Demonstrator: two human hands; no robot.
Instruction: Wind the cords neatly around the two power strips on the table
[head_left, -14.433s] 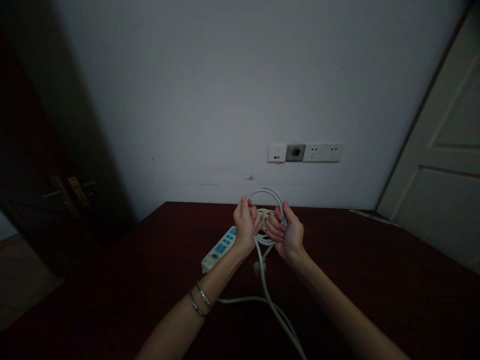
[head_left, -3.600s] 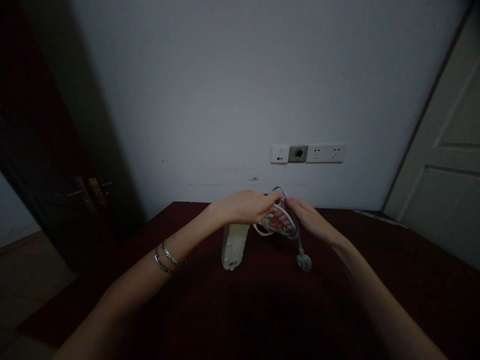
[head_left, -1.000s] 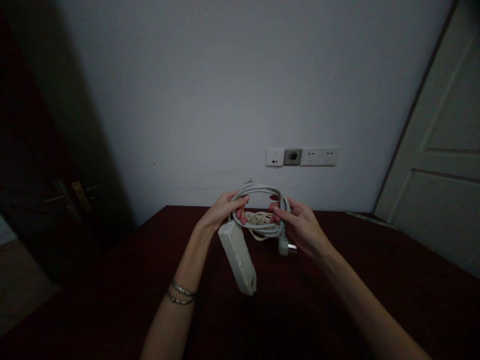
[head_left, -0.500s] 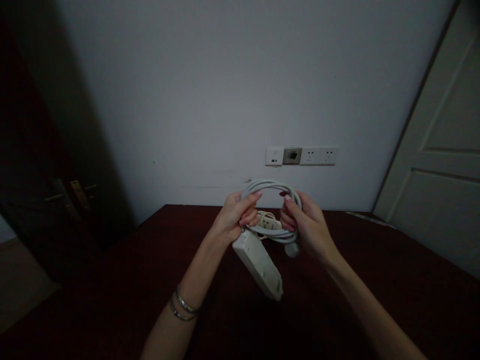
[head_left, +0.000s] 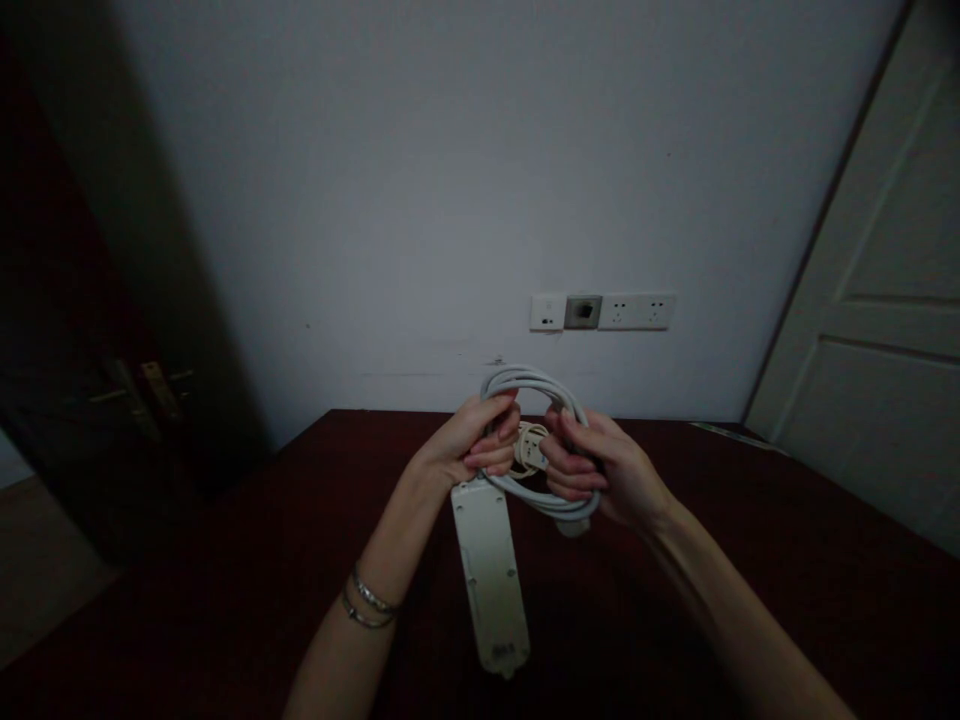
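My left hand is closed around the left side of a coiled light grey power cord. On the coil's right side, my right hand grips the same loops with its fingers curled. A white power strip hangs from the cord below my left hand, its screwed back facing me. Under my right hand, the cord's plug shows in part behind the loops. Seen through the coil, a second white power strip with a cream cord lies on the table, partly hidden.
The dark red table reaches to the pale wall. Wall sockets sit above its back edge. A flat strip-like item lies at the back right corner. Doors stand at the left and right.
The hanging power strip has swung down and left, turning its back towards me. The coil has tilted, its right side lower. My right fingers have shifted and wrap more around the loops.
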